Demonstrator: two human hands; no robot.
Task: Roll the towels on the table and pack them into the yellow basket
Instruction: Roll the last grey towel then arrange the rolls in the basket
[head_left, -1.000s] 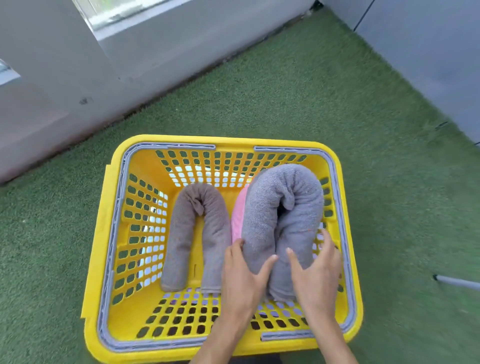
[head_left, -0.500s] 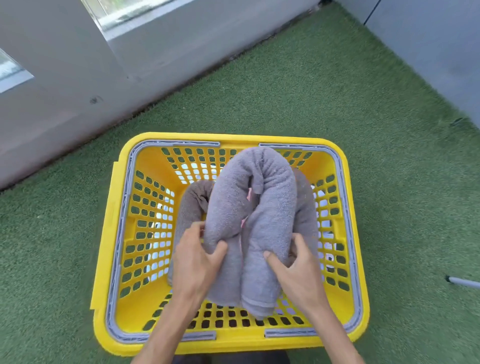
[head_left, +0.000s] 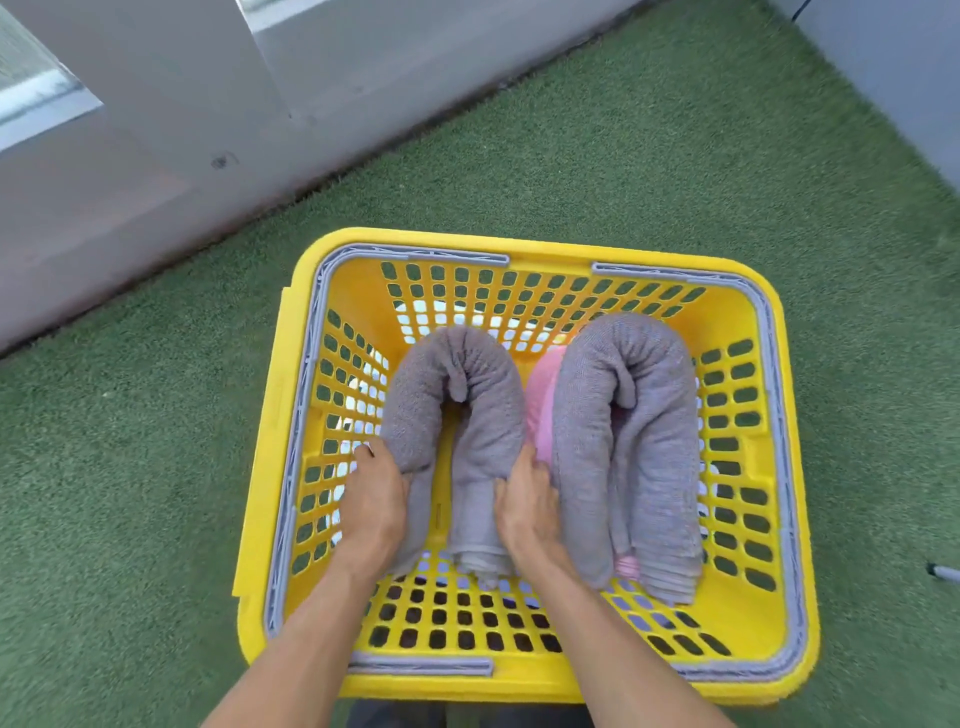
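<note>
The yellow basket (head_left: 789, 395) with a grey rim stands on green turf. Inside lie two rolled grey towels, each bent into an upside-down U. My left hand (head_left: 373, 501) grips the outer leg of the left grey towel (head_left: 470, 364). My right hand (head_left: 525, 501) grips its inner leg, fingers tucked between the two grey towels. The right grey towel (head_left: 628, 358) lies by the right wall of the basket, with a pink towel (head_left: 543, 397) showing beside and under it.
Green artificial turf (head_left: 675, 156) surrounds the basket. A grey wall (head_left: 156, 156) runs along the back left and another grey panel stands at the top right. The tip of a thin grey rod (head_left: 943, 571) lies on the turf at the right edge.
Both hands held the right grey towel and lifted it over the basket's middle. It now lies at the right, and both hands have moved onto the left grey towel.
</note>
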